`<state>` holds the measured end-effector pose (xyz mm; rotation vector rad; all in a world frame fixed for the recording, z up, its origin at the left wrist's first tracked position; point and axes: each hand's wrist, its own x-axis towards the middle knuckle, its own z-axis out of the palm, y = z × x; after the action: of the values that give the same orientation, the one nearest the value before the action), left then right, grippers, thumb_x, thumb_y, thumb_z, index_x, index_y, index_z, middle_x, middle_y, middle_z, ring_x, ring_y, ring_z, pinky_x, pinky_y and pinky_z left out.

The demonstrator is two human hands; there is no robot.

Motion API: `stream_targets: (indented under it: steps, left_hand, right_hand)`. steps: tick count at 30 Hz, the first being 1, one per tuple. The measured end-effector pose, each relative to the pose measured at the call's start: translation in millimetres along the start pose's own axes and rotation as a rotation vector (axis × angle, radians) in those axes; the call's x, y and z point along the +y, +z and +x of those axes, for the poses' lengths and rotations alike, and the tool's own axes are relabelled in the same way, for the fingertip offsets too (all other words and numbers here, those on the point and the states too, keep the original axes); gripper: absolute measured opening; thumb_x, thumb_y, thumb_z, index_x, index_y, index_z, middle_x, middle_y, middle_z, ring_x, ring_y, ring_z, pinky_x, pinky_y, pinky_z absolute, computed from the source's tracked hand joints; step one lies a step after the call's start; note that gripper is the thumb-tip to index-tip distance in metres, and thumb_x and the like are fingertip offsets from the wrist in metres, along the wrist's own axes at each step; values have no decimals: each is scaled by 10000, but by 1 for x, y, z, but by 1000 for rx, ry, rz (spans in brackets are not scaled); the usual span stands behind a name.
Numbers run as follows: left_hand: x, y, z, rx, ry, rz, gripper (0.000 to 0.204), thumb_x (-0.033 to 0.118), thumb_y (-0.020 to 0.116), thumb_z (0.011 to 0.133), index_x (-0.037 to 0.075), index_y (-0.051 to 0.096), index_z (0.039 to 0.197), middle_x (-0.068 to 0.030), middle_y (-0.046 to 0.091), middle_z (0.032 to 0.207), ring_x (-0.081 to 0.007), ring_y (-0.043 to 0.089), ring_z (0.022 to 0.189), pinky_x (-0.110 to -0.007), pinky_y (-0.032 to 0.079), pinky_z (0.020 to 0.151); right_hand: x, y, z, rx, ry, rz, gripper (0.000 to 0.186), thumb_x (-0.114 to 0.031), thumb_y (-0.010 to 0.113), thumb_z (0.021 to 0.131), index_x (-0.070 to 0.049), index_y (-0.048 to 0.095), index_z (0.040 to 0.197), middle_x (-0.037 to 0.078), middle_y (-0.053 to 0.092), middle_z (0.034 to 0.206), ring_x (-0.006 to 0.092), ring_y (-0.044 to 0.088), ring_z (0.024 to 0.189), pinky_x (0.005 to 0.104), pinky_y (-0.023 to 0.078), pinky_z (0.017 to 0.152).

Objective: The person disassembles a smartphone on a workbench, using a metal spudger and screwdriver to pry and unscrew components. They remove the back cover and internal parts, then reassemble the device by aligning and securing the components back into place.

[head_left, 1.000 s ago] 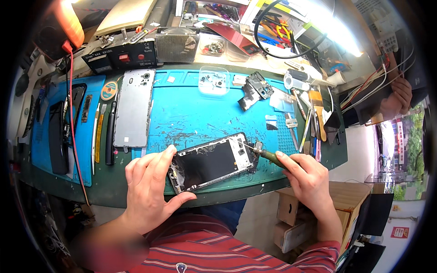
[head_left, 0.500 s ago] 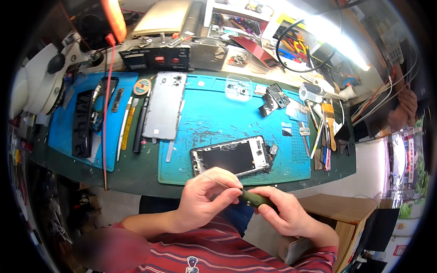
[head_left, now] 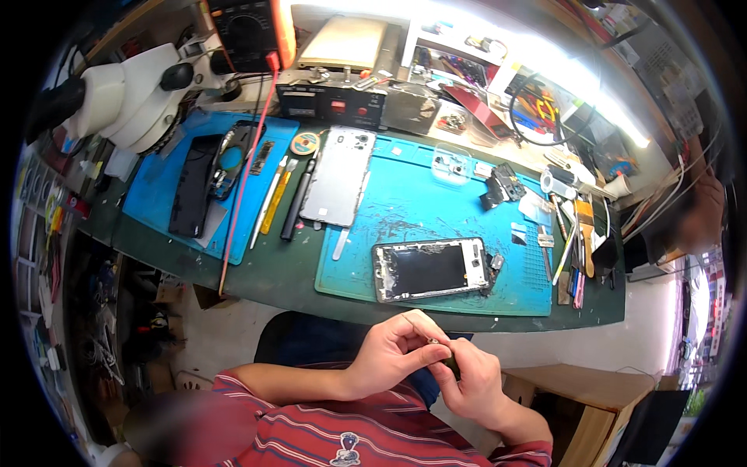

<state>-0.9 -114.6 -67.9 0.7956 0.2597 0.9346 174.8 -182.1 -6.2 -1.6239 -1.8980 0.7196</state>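
Both hands meet in front of my body, just off the bench's near edge. My right hand (head_left: 471, 379) is closed round a thin tool with a dark green handle (head_left: 453, 366), most of which the fingers cover. My left hand (head_left: 393, 346) pinches the same tool at its metal end. A small metal bit shows at the fingertips; the rest of the shaft is hidden. Beyond the hands, an opened phone (head_left: 430, 270) with a black middle and pale frame lies on the blue mat (head_left: 354, 268), touched by neither hand. Small dark parts (head_left: 493, 268) lie at its right end.
Left of the mat stand a silver phone back (head_left: 337, 175), a black pen-like tool (head_left: 299, 201) and a solder reel (head_left: 305, 143). A red cable (head_left: 247, 183) hangs across the left bench. Brushes (head_left: 587, 233) and tweezers crowd the right. A wooden cabinet (head_left: 580, 385) stands lower right.
My hands have drawn closer together, and the tool's long thin shaft no longer shows. The whole bench has shifted right in the picture as my view turned left.
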Motion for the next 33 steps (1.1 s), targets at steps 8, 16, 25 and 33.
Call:
stream_targets:
  steps: [8, 16, 25, 33]
  left_hand:
    - [11, 2, -6, -170, -80, 264, 266, 134, 581, 1127, -29, 686, 1309, -110, 664, 1249, -143, 661, 996, -294, 570, 817]
    - [0, -1, -5, -183, -256, 181, 378, 172, 554, 1143, -6, 556, 1477, -114, 663, 1382, -132, 633, 1198, -299, 532, 1005]
    - [7, 16, -1, -61, -163, 140, 167, 96, 642, 1086, -27, 721, 1169, -139, 744, 1250, -197, 695, 1175, -336, 567, 999]
    - [1, 18, -8, 8, 60, 408, 154, 110, 728, 1033, -10, 767, 1122, -126, 767, 1217, -161, 722, 1068, -295, 582, 920]
  right_hand:
    - [24, 2, -24, -312, 368, 993, 269, -252, 647, 1073, 11, 656, 1124, 83, 655, 742, 229, 652, 617, 328, 511, 601]
    - [3, 16, -25, 107, 105, 256, 327, -276, 656, 1062, 19, 645, 1203, 128, 667, 814, 285, 659, 681, 363, 511, 631]
    - [2, 15, -26, 141, 44, 192, 367, -295, 586, 1109, 66, 621, 1160, 108, 633, 757, 200, 645, 648, 353, 485, 579]
    - [-5, 21, -24, 222, -27, 27, 250, -163, 675, 1019, 34, 633, 1168, 187, 688, 894, 404, 702, 717, 418, 530, 590]
